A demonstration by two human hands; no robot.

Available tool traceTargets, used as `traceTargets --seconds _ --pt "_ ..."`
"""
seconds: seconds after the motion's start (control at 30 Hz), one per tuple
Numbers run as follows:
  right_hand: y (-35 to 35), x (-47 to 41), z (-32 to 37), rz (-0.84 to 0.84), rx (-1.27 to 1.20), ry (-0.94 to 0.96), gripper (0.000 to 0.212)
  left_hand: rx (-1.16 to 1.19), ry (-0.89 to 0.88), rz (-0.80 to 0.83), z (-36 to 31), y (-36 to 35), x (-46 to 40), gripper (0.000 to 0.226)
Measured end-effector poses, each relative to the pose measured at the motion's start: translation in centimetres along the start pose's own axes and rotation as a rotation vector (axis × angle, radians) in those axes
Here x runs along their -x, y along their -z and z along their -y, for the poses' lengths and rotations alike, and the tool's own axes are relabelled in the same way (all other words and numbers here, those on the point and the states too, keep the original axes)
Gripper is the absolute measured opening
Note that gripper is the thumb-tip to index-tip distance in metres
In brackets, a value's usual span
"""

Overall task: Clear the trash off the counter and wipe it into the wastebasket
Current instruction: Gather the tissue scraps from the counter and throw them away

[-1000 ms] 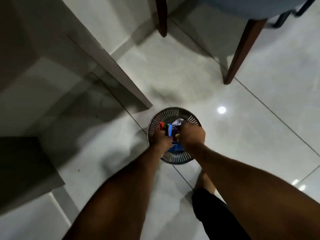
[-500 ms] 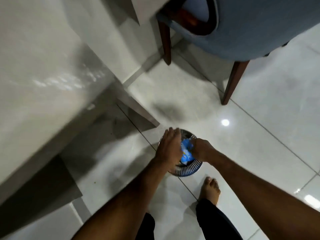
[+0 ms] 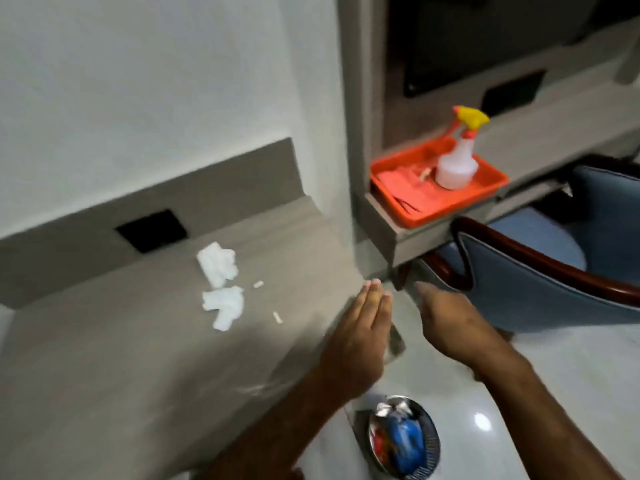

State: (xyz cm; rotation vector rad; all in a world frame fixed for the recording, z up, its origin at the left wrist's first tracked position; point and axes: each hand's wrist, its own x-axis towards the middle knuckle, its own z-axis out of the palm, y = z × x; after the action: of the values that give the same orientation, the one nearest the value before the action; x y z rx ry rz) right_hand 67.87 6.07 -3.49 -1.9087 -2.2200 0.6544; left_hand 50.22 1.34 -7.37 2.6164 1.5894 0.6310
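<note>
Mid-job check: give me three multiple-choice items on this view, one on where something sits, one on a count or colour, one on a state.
1. Where does the spray bottle stand?
A. In the orange tray
B. On the floor
C. In the wastebasket

2. How many crumpled white tissues lie on the counter?
A. None
B. Two
C. Five

3. What state is the left hand in?
A. Closed on a tissue
B. Holding the bottle
C. Open and empty, fingers straight

Answers:
1 A, the bottle stands upright inside the tray on the ledge.
2 B, two wads lie close together, with small scraps beside them.
3 C, the flat hand holds nothing, like the right hand.
</note>
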Motion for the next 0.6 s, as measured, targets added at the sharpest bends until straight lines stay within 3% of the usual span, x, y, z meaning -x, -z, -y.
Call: traceTargets --seconds 0.1,0.23,0.37,0.5,0.6 --pt "-1.1 -3.7 9.5 -0.017 -0.053 0.136 0.031 -0.132 0.100 0.026 9.8 4.2 2.6 0.054" --pt "-7.3 -7.0 20.8 0.070 -0.073 0.259 0.045 -0.274 0.317 0.189 23.7 8.3 6.6 0.046" --pt "-14.8 -8.7 28.0 0.186 0.155 0.366 0.052 -0.235 0.482 0.409 33.9 9.5 6.9 0.066" --pt "-18.8 -10.1 29.9 0.064 0.349 0.414 0.035 -0.145 0.287 0.619 36.6 8.6 4.4 0.070" --pt "-18.9 -10.3 29.8 0.048 0.400 0.506 0.027 -0.270 0.088 0.643 36.1 7.8 3.2 0.081"
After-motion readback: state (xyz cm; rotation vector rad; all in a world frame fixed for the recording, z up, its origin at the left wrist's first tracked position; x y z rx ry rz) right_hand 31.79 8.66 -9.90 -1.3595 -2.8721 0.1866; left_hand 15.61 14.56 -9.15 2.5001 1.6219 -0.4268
